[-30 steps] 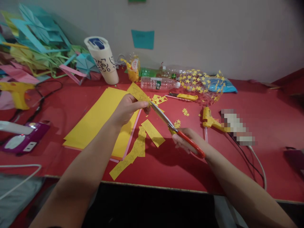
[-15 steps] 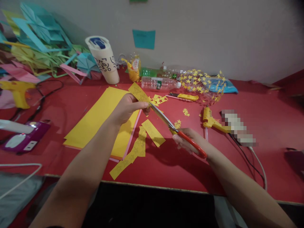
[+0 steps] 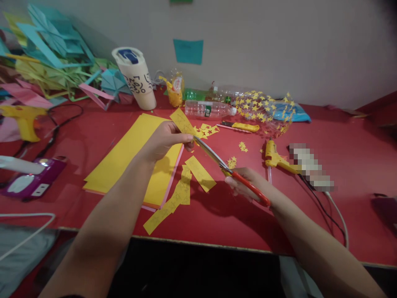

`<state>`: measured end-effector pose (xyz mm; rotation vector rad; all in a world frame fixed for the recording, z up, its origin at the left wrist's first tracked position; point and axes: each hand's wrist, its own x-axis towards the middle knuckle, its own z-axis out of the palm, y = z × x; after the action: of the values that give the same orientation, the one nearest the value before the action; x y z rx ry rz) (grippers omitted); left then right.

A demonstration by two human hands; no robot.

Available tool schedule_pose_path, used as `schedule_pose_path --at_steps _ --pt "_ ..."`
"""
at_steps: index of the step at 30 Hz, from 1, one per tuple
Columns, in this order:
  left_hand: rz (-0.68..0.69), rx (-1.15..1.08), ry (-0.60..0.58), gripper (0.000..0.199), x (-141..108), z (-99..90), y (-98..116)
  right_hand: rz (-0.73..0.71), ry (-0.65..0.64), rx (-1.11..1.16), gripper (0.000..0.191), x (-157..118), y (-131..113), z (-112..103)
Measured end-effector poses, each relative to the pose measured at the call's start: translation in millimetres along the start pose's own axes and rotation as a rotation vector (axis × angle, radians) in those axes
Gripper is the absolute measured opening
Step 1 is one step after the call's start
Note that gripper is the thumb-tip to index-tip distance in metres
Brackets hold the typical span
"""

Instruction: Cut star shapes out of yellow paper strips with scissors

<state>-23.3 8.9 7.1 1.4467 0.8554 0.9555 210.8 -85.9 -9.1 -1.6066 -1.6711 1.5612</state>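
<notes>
We sit at a red desk (image 3: 235,223), both bare hands raised over its middle. Our left hand (image 3: 169,142) pinches a yellow paper strip (image 3: 181,121) marked with star outlines, its thumb and fingers clamped on the strip's lower end. Our right hand (image 3: 245,184) has its fingers closed around the red handles of the scissors (image 3: 217,159), whose blades point up and to the left, with the tips at the strip beside our left thumb.

Under and beside our left forearm lies a stack of yellow sheets (image 3: 124,155), with pink and orange edges showing beneath. To the right of the stack, more yellow strips (image 3: 203,174) lie loose, several overlapping. Beyond the blades are small cut stars (image 3: 243,146) in little piles, and scraps (image 3: 207,130) with star-shaped holes.

Farther back, a white tumbler (image 3: 136,78) with dark lettering stands near a clear plastic bottle (image 3: 207,109) lying on its side. A yellow box cutter (image 3: 245,126) lies in front of the bottle. To its right is a clear object covered in yellow stars (image 3: 263,107), beside a blue packet (image 3: 293,111). A yellow glue gun (image 3: 274,157) lies right of our scissors. Folded colored paper shapes (image 3: 58,54) are heaped at the far left.
</notes>
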Motion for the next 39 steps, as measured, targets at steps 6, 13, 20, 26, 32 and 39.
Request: schedule_pose_path --at_steps 6,13,20,26,32,39 --pt "-0.014 -0.007 0.010 0.009 -1 0.4 1 -0.028 -0.019 -0.006 0.051 0 0 0" --pt "-0.001 -0.020 0.035 0.008 -2 3.5 0 -0.043 0.014 -0.008 0.051 1 3 -1" --pt "0.078 -0.063 0.148 0.010 -3 19.1 -6 -0.053 0.036 0.048 0.051 1 2 4" --pt "0.079 -0.012 0.254 0.016 -6 30.6 -10 -0.115 0.032 0.100 0.047 -1 2 10" --pt "0.096 -0.030 0.279 0.016 -9 38.6 -14 -0.145 0.022 0.109 0.048 -2 4 11" --pt "0.090 -0.027 0.298 0.018 -8 41.5 -17 -0.132 0.022 0.108 0.049 -2 3 11"
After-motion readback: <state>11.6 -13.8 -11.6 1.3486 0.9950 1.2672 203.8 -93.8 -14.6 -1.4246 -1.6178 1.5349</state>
